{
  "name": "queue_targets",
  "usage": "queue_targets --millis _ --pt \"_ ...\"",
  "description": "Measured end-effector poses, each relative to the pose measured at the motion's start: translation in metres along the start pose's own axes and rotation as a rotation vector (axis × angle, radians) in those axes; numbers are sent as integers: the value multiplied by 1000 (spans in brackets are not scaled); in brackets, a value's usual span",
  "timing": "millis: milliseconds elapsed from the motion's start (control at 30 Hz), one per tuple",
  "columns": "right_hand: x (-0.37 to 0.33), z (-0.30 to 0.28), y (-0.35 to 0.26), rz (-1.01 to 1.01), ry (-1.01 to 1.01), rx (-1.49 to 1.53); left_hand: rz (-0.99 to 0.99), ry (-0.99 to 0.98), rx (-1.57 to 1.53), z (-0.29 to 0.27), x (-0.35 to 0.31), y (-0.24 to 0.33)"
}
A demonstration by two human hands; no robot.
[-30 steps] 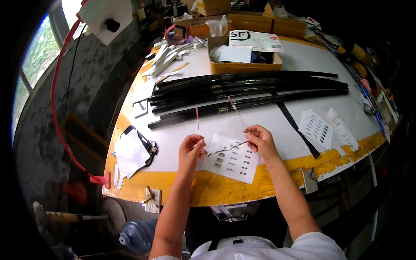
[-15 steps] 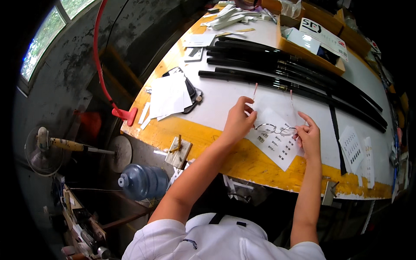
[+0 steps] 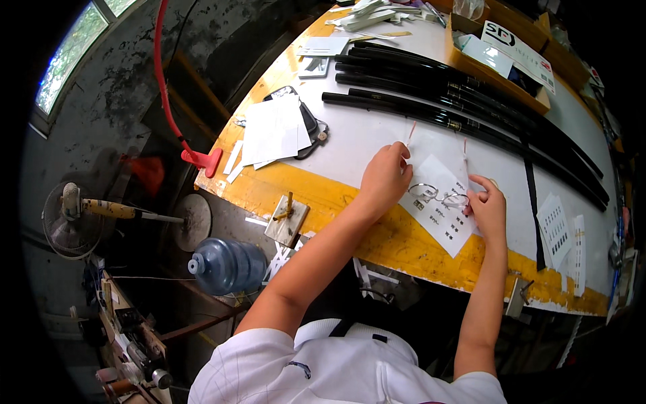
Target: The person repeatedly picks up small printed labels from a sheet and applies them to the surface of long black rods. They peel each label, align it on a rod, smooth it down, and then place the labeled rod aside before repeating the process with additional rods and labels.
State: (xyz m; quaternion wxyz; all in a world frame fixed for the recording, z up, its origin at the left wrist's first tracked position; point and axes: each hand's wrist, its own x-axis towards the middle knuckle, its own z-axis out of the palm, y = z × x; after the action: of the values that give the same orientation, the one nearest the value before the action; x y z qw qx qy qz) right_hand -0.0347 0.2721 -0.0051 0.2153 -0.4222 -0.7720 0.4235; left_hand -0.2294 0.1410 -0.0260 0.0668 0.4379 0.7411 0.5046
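A pair of thin metal-rimmed eyeglasses is held up over the front of the table, its two pinkish temple tips pointing away from me. My left hand is closed at the left side of the glasses, with its fingertips partly hidden behind the hand. At the right end of the frame, my right hand pinches the glasses between thumb and fingers. Behind and below the lenses lies a white sheet printed with rows of small dark marks, overhanging the yellow table edge.
Long black rods lie across the table beyond my hands. A cardboard box stands behind them. Left are blank papers over a black case; right, more printed sheets. A blue water bottle and a fan are below left.
The view has shifted slightly, so the table appears farther right and a little higher. Both hands keep the glasses over the printed sheet with nearly the same grip.
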Motion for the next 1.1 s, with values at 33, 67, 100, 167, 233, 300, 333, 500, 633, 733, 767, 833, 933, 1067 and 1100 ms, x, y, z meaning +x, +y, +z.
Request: queue_targets --millis 33,67,100,167,233,300,333,500,633,733,767,833,933,1067,1100 --pt "0 0 0 -19 12 -27 -8 -4 10 -1 0 2" --pt "-1 0 -1 -36 24 -54 -16 -10 20 -1 0 3" --pt "0 -2 1 -67 80 -61 -19 -10 65 -1 1 4" --pt "3 -3 8 -125 192 -77 -25 -14 153 -2 1 6" --pt "4 -3 10 -179 262 -36 -50 17 104 0 1 6" --pt "6 -2 13 -221 318 4 -39 38 67 2 2 5" --pt "8 -1 15 -240 336 27 -14 50 58 1 3 6" --pt "11 7 11 -334 387 38 52 145 82 -1 7 2" --pt "-2 4 -5 -352 388 64 75 210 -126 4 10 3" --pt "-20 -9 -19 -533 455 -185 210 241 -194 -8 15 31" --pt "-24 -11 -20 -564 481 -223 238 260 -178 -18 21 40" --pt "-29 -16 -14 -559 510 -202 287 294 -82 -36 42 47" --pt "-30 -17 15 -515 574 -214 275 355 128 -67 79 31" --pt "-35 -17 30 -459 619 -121 18 402 438 -98 132 -24" --pt "-33 -17 34 -436 636 -106 -138 361 532 -102 146 -40"
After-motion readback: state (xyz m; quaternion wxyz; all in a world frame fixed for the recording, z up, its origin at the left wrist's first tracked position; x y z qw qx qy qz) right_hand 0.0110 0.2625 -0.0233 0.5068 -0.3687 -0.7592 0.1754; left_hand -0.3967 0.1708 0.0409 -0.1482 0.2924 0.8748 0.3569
